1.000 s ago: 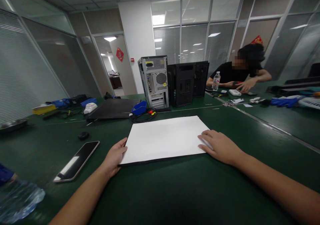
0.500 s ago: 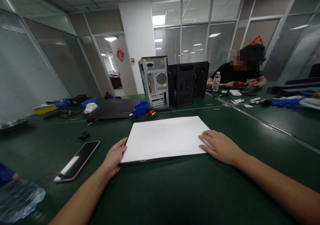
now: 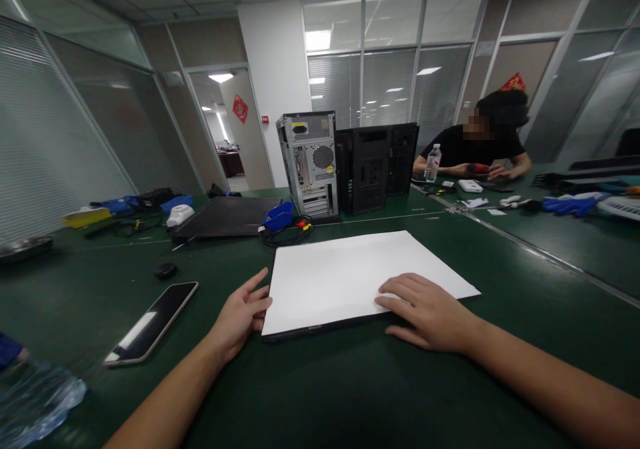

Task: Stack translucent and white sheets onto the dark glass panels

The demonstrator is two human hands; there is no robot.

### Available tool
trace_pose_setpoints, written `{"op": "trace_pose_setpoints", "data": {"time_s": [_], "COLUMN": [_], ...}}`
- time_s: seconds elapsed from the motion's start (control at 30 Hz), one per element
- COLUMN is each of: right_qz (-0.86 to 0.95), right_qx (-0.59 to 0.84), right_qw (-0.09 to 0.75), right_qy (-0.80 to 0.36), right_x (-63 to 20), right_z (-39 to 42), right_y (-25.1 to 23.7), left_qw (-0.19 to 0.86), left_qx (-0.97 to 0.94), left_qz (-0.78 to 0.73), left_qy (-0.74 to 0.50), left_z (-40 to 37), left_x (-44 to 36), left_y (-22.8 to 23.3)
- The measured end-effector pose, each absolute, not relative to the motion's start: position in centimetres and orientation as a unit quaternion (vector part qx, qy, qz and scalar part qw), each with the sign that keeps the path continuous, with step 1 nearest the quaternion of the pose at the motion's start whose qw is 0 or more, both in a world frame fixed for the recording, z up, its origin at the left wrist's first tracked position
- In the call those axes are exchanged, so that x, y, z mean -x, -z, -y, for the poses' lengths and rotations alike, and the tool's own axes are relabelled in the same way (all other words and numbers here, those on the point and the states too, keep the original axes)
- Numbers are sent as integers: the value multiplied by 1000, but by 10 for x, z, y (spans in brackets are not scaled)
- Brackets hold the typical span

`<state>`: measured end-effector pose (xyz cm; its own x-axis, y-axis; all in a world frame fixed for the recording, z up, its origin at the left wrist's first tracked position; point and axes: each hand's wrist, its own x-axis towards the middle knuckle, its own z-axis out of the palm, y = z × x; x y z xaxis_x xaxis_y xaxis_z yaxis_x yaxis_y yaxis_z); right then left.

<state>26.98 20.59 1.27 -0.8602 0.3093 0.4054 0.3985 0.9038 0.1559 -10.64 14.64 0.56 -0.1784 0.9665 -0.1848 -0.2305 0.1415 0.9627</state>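
Observation:
A flat white panel with a thin black underside (image 3: 345, 272) lies on the green table (image 3: 320, 382) in front of me. My left hand (image 3: 243, 316) is at its near left corner, fingers spread and touching the edge. My right hand (image 3: 425, 309) rests palm down on the panel's near right part, fingers apart. Neither hand grips anything.
A phone (image 3: 150, 322) lies to the left, a small dark puck (image 3: 165, 270) beyond it, a plastic bottle (image 3: 35, 396) at the near left. Two computer cases (image 3: 310, 162) (image 3: 375, 166), a blue tool with cables (image 3: 280, 219) and a dark panel (image 3: 225, 217) stand behind. A person (image 3: 480, 149) works at the far right.
The white panel has slid and turned to the right. My right hand moved left onto its near part; my left hand opened at the left corner.

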Motion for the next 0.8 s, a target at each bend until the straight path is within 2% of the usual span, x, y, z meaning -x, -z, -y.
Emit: {"op": "trace_pose_setpoints", "data": {"time_s": [0.27, 0.43, 0.67, 0.8], "right_qz": [926, 917, 860, 838], "right_qx": [199, 190, 267, 294], "right_qw": [228, 261, 330, 316], "right_qy": [224, 234, 282, 335], "right_x": [-277, -288, -310, -340], "right_z": [-212, -213, -202, -179], "right_y": [0, -1, -49, -76], "left_qw": [554, 549, 589, 589], "left_qx": [-289, -281, -343, -394], "left_qz": [-478, -499, -470, -450], "left_qy": [-617, -609, -561, -543], "left_z": [-145, -146, -138, -137], "left_x": [93, 92, 83, 82], "left_y": [-20, -18, -20, -15]}}
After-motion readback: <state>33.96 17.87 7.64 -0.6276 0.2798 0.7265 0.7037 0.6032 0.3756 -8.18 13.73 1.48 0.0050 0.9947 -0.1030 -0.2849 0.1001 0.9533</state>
